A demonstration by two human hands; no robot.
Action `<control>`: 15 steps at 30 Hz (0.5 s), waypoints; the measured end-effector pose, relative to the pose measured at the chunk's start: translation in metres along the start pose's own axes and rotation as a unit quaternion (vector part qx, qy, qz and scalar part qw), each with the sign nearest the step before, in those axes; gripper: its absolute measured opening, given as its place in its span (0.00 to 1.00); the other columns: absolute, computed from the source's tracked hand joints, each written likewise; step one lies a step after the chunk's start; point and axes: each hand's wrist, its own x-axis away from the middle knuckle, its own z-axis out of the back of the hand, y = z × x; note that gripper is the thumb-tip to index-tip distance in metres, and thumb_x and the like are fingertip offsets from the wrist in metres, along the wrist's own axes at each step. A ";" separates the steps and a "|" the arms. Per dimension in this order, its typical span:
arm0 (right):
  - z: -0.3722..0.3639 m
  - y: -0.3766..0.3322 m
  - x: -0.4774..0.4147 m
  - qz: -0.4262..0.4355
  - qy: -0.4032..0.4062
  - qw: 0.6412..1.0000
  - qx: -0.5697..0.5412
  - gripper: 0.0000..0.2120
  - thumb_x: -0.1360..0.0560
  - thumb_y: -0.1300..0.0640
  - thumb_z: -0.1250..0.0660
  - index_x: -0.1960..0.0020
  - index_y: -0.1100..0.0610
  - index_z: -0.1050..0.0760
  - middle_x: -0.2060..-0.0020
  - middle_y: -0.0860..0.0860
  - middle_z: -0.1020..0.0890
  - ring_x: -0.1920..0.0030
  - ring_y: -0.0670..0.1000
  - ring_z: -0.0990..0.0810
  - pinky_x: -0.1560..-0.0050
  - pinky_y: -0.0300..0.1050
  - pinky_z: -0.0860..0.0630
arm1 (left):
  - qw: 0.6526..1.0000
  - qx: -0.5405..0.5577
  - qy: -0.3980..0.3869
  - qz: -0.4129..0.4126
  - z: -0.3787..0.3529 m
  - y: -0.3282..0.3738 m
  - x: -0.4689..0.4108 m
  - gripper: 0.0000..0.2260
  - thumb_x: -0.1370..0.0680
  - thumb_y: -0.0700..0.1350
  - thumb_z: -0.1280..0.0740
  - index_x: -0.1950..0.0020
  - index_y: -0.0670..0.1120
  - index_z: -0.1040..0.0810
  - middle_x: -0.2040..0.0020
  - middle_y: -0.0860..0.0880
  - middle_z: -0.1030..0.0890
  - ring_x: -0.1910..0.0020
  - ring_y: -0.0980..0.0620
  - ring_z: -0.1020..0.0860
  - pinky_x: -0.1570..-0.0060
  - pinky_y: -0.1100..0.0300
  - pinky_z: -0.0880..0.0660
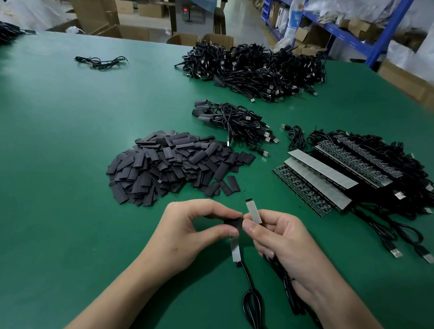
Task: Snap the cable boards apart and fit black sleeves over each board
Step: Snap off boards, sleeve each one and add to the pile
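Note:
My left hand (191, 230) pinches a black sleeve (233, 221) between thumb and fingers, above the green table (54, 150). A small board (236, 250) with a pale backing hangs just below that sleeve, its black cable (252, 298) trailing toward me. My right hand (280, 243) grips a second board (253, 211) that sticks up past the fingers, and cables run under its palm. A heap of loose black sleeves (174, 163) lies beyond my left hand. Unsnapped board panels (322, 173) with attached cables are stacked at the right.
A small bundle of sleeved cables (235, 124) lies behind the sleeve heap. A large pile of finished cables (250, 67) sits at the far edge. A loose cable (101, 62) lies far left. Cardboard boxes (97, 15) and blue shelving (353, 34) stand beyond the table.

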 end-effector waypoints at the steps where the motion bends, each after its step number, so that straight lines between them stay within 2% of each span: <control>1: 0.000 0.000 0.000 -0.002 -0.001 1.000 -0.001 0.08 0.30 0.47 0.26 0.52 0.46 0.13 0.75 0.41 0.26 0.74 0.42 0.36 0.67 0.34 0.35 | 1.000 0.001 0.000 0.000 0.000 0.000 0.000 0.09 0.27 0.50 0.23 0.48 0.53 0.12 0.51 0.60 0.13 0.49 0.56 0.15 0.45 0.64 0.22; 7: -0.001 -0.003 0.000 -0.010 -0.004 1.000 0.003 0.05 0.29 0.48 0.26 0.54 0.45 0.14 0.76 0.41 0.28 0.74 0.43 0.36 0.65 0.37 0.35 | 1.000 0.007 -0.001 -0.001 0.000 0.001 0.000 0.08 0.27 0.50 0.23 0.49 0.54 0.13 0.51 0.60 0.13 0.49 0.57 0.15 0.45 0.65 0.23; 8: -0.001 -0.004 0.000 -0.011 -0.001 1.000 0.009 0.03 0.27 0.51 0.26 0.54 0.45 0.14 0.76 0.41 0.28 0.74 0.43 0.36 0.64 0.39 0.36 | 1.000 0.006 -0.002 -0.004 0.000 0.001 0.000 0.08 0.27 0.49 0.22 0.49 0.54 0.13 0.52 0.60 0.13 0.49 0.57 0.15 0.45 0.65 0.23; 10: 0.000 -0.001 -0.001 -0.010 0.006 0.999 0.030 0.08 0.22 0.57 0.28 0.54 0.46 0.14 0.76 0.42 0.28 0.74 0.43 0.37 0.65 0.42 0.38 | 1.000 0.001 -0.002 -0.011 0.000 0.001 0.000 0.08 0.27 0.48 0.22 0.49 0.54 0.13 0.52 0.60 0.13 0.50 0.57 0.15 0.46 0.64 0.22; 13: 0.000 0.002 0.000 0.000 0.012 0.999 0.050 0.13 0.20 0.62 0.31 0.57 0.48 0.14 0.75 0.42 0.26 0.75 0.41 0.35 0.69 0.34 0.38 | 0.999 -0.021 -0.006 -0.033 0.000 0.002 -0.001 0.08 0.27 0.47 0.22 0.49 0.52 0.13 0.52 0.60 0.14 0.50 0.56 0.15 0.47 0.63 0.22; 15: 0.000 0.004 0.000 0.016 0.013 0.998 0.062 0.11 0.21 0.63 0.30 0.60 0.52 0.16 0.74 0.42 0.23 0.74 0.38 0.30 0.69 0.28 0.33 | 0.998 -0.045 -0.014 -0.051 0.001 0.002 -0.001 0.08 0.26 0.48 0.22 0.48 0.51 0.13 0.52 0.59 0.14 0.51 0.56 0.15 0.47 0.62 0.22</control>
